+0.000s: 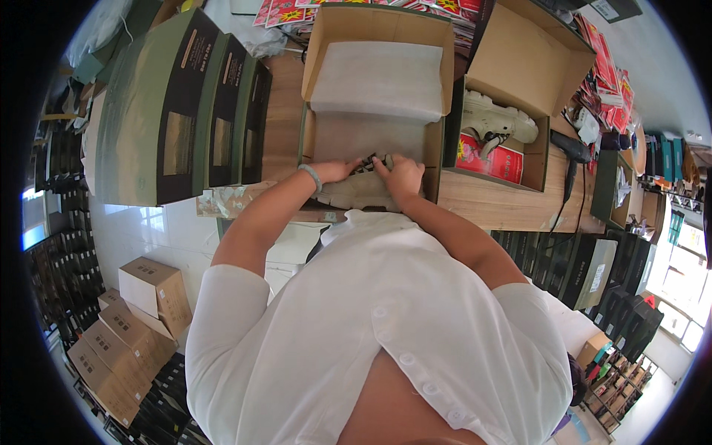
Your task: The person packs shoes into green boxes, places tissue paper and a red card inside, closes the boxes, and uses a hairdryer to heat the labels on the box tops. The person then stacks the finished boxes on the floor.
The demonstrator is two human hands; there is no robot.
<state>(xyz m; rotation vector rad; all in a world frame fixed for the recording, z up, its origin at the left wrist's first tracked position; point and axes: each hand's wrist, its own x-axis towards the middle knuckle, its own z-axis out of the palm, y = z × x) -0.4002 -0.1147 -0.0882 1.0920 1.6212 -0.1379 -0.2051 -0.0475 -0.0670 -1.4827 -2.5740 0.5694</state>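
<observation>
At far left, brown cardboard cartons are stacked on the pale, glossy floor. Right of and above them, large olive-green shoe boxes with dark printed ends stand side by side on the wood-grain tabletop.

Next comes the person's left hand, a pale beaded bracelet at its wrist. Its fingers are drawn in narrow, holding a beige shoe with a dark patterned strap or lace near that dark part. The shoe is just in front of the white-shirted torso, at the near end of an open cardboard shoe box with a green outside and brown inside; whether it rests on the bottom or is held above it, I cannot tell. A sheet of white tissue paper hangs across the raised lid, behind both hands.

To the right, the right hand bends over the same shoe, thumb and fingers closed in on its top, thumb toward the left hand.

Further right, a second open green-and-brown shoe box holds another beige shoe and red printed cards. Beside this box lies a black hair dryer, its handle pointing toward the table's near edge.
</observation>
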